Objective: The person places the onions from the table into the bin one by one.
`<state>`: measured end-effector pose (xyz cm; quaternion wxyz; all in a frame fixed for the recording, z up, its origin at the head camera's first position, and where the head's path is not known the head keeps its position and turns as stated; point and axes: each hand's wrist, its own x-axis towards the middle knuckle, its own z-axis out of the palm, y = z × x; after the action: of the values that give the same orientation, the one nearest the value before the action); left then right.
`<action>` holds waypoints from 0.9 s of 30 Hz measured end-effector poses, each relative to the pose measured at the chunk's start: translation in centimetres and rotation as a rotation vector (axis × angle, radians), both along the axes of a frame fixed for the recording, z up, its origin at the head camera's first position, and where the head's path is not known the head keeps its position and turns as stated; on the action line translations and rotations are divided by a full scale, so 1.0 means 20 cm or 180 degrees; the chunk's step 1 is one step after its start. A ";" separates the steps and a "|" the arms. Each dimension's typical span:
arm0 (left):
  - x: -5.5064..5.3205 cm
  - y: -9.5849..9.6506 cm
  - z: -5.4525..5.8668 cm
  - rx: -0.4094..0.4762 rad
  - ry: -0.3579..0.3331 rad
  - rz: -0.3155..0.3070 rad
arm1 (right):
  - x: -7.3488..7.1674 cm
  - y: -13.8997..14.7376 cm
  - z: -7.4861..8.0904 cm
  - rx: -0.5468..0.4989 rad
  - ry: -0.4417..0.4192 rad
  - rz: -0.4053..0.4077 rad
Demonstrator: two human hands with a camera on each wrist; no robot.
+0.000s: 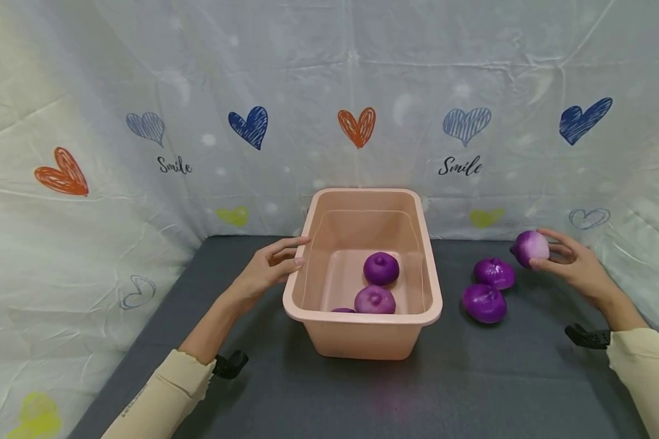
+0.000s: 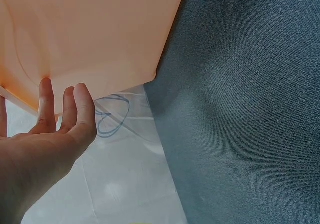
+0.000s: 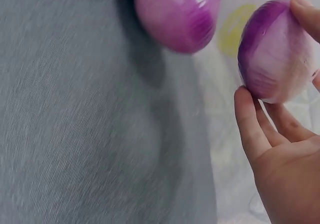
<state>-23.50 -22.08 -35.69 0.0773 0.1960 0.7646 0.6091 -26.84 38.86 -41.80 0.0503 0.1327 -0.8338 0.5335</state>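
A peach plastic basin (image 1: 362,335) holds several purple onions, among them a dark one (image 1: 381,269) and a paler one (image 1: 374,299); a third shows only partly behind the near rim. At its left side, my left hand (image 1: 269,266) holds the rim, with fingers (image 2: 46,104) against the outer wall in the left wrist view. To the right, my right hand (image 1: 579,268) grips a purple-and-white onion (image 1: 530,248) between thumb and fingers, raised above the table. Two more onions, one farther (image 1: 494,273) and one nearer (image 1: 484,303), lie beside it on the dark cloth.
Dark grey cloth (image 1: 461,378) covers the table. A pale curtain printed with hearts (image 1: 357,73) hangs directly behind the basin and along both sides. Black straps (image 1: 230,364) sit at both wrists.
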 end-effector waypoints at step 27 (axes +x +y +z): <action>-0.01 0.00 0.00 0.0030 -0.0011 0.0027 | -0.02 -0.38 0.36 -0.0365 -0.0031 0.0667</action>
<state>-23.61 -22.09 -35.64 0.0751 0.1921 0.7624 0.6133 -27.17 31.28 -34.53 -0.0023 0.2135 -0.7837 0.5833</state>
